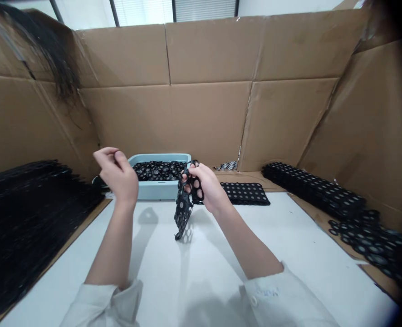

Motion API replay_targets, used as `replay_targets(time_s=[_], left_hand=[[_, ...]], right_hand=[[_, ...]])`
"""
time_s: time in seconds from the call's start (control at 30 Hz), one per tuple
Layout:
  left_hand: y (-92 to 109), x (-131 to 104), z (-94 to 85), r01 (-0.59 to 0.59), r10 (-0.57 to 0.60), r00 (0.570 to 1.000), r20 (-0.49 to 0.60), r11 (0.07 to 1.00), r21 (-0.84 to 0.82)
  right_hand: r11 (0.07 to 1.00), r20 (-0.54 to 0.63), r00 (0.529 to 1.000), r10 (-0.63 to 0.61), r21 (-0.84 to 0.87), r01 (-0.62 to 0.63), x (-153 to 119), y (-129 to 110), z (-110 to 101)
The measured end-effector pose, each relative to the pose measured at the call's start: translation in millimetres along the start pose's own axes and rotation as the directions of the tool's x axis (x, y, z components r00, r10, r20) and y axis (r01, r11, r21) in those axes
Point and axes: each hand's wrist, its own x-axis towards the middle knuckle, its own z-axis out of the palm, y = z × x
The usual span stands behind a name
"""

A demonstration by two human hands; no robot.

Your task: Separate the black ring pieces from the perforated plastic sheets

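Note:
A limp black mesh piece with round holes [183, 210] hangs from my right hand [206, 184], whose fingers are closed on its upper end. Its lower tip dangles just over the white table [167, 281]. My left hand [117, 175] is raised to the left, apart from the mesh, fingers curled in and thumb pressed against them. Whatever may be in that pinch is hidden. Behind the mesh stands a light blue bin [153, 190] filled with small black round pieces [158, 170].
A flat black dotted panel [245, 193] lies right of the bin. More dotted panels are stacked [313, 186] along the right, with loose black mesh [374, 240] nearer me. A large black pile [31, 227] lines the left. Cardboard walls [208, 109] enclose the table; black strands [56, 59] hang upper left.

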Motion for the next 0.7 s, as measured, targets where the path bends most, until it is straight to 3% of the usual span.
replay_targets(time_s=[0.03, 0.07, 0.1, 0.13, 0.17, 0.23, 0.33, 0.4, 0.53, 0.6, 0.7], left_hand=[[-4.9, -3.0, 10.3, -0.061, 0.059, 0.998, 0.022, 0.992, 0.109], [-10.9, -6.6, 21.0, -0.119, 0.089, 0.986, 0.143, 0.969, 0.217], [-17.7, -10.2, 31.2, -0.184, 0.078, 0.943, 0.322, 0.933, 0.311], [-24.6, -13.5, 39.8, -0.251, 0.029, 0.869, 0.494, 0.886, 0.389], [-30.6, -15.9, 46.0, -0.274, 0.001, 0.831, 0.556, 0.871, 0.408], [-36.3, -17.4, 50.0, -0.299, -0.021, 0.799, 0.6, 0.853, 0.428], [-20.8, -14.5, 36.8, -0.279, 0.055, 0.839, 0.541, 0.898, 0.341], [3.0, -15.0, 22.4, -0.203, 0.08, 0.82, 0.567, 0.966, 0.157], [50.2, -29.3, 3.2, 0.003, 0.142, 0.586, 0.798, 0.984, -0.177], [61.9, -37.7, 1.1, 0.082, 0.152, 0.548, 0.822, 0.969, -0.233], [65.4, -42.9, 2.9, 0.301, 0.108, 0.483, 0.869, 0.911, -0.281]], right_hand=[[1.0, 0.01, 1.0, 0.007, -0.004, -0.007, 0.3, -0.7, -1.1], [1.0, 0.014, 1.0, 0.012, -0.002, -0.012, 1.1, -0.3, -2.2], [1.0, 0.014, 1.0, 0.02, 0.005, -0.02, 2.4, 0.9, -3.3], [0.999, 0.008, 1.0, 0.028, 0.018, -0.028, 4.2, 2.8, -4.5], [0.999, 0.001, 0.999, 0.038, 0.037, -0.038, 6.4, 4.8, -5.8], [0.995, -0.022, 0.998, 0.055, 0.083, -0.053, 11.0, 8.7, -8.5], [0.989, -0.04, 0.997, 0.061, 0.135, -0.055, 15.9, 11.6, -10.8], [0.99, -0.05, 0.997, 0.061, 0.134, -0.054, 16.7, 12.0, -10.1], [0.994, -0.099, 0.992, 0.074, 0.089, -0.065, 14.6, 14.7, -5.4], [0.995, -0.112, 0.991, 0.076, 0.072, -0.068, 14.3, 17.9, -3.9], [0.993, -0.062, 0.996, 0.057, 0.106, -0.05, 16.1, 22.6, -4.3]])
